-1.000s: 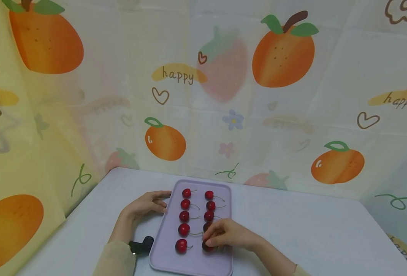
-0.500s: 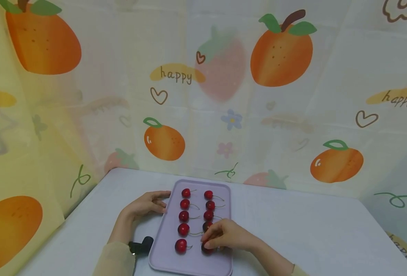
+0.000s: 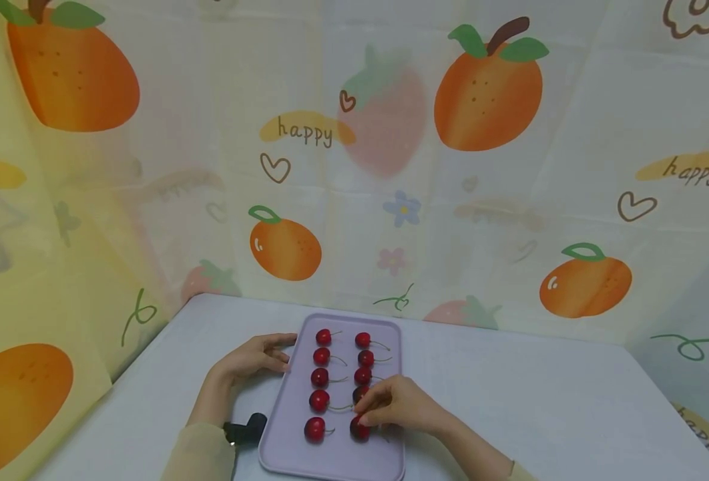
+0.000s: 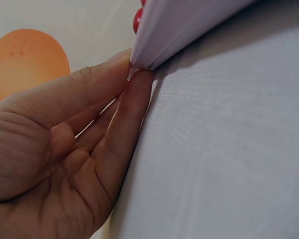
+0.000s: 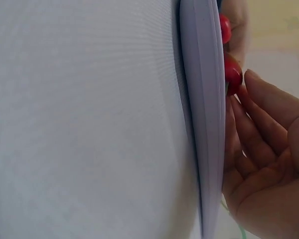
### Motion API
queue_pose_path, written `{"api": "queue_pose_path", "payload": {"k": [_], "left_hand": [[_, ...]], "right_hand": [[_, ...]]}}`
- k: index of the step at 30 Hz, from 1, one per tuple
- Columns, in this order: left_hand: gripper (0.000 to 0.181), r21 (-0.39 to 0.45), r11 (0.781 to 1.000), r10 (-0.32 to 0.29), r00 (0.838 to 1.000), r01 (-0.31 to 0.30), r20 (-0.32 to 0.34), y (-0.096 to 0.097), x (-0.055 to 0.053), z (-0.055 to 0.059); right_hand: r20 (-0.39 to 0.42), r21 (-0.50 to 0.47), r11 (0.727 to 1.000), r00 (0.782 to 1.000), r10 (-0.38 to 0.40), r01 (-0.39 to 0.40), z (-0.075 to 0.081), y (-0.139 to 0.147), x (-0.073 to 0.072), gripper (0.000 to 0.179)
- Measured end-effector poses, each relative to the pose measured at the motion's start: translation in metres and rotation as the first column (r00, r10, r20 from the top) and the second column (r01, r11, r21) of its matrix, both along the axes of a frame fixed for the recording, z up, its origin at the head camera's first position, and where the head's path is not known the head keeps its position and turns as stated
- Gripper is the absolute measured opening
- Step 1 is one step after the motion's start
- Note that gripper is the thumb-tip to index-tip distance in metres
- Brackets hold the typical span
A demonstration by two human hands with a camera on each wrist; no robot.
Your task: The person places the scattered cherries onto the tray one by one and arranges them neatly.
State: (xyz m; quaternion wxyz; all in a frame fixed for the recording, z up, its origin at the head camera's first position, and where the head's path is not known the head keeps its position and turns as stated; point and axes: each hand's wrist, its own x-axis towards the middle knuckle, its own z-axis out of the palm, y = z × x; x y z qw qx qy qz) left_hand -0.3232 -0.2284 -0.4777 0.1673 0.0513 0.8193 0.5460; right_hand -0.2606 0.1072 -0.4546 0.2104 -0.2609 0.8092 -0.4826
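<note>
Two columns of red cherries with thin stems lie on a lilac tray (image 3: pixel 330 461) in the head view. My right hand (image 3: pixel 404 405) is over the right column, its thumb and fingertips right beside the nearest cherry (image 3: pixel 359 429) there. In the right wrist view the thumb (image 5: pixel 266 94) and fingers stand apart next to a cherry (image 5: pixel 232 74) on the tray. Part of the cherry behind it is hidden by the hand. My left hand (image 3: pixel 254 355) touches the tray's left edge, index finger and thumb extended; the left wrist view shows fingertips at the rim (image 4: pixel 154 42).
The tray stands on a white-covered table (image 3: pixel 511 401). A black device (image 3: pixel 248 429) sits at the left wrist, close to the tray. Behind the table hangs a cloth (image 3: pixel 366 267) printed with oranges and strawberries.
My right hand has shifted slightly up and away from the nearest right-column cherry, so more of it shows. The left hand stays at the tray's edge.
</note>
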Motion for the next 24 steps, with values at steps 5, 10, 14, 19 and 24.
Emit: {"api": "queue_pose_path", "payload": {"k": [5,10,14,19,24], "left_hand": [[0.072,0.013,1.000,-0.012,1.000,0.012,0.000,0.000,0.000,-0.001],[0.072,0.019,1.000,-0.014,1.000,0.014,-0.001,0.000,-0.001,-0.002],[0.071,0.000,1.000,-0.004,1.000,0.004,-0.001,0.002,-0.001,-0.003],[0.069,-0.032,0.999,0.028,1.000,-0.028,0.001,0.005,-0.002,-0.001],[0.070,-0.061,0.998,0.027,1.000,-0.027,-0.006,0.004,0.000,0.001]], "right_hand": [[-0.016,0.013,1.000,1.000,-0.015,0.015,0.000,0.001,0.000,0.015],[-0.018,0.017,0.999,0.999,-0.039,0.039,0.002,0.003,0.000,0.014],[-0.017,0.009,0.999,0.999,-0.047,0.047,0.005,0.008,-0.002,0.013],[-0.032,-0.035,0.997,0.997,-0.075,0.074,0.012,0.023,-0.007,0.020],[-0.056,-0.051,0.984,0.983,-0.175,0.172,0.019,0.047,-0.017,0.030]]}}
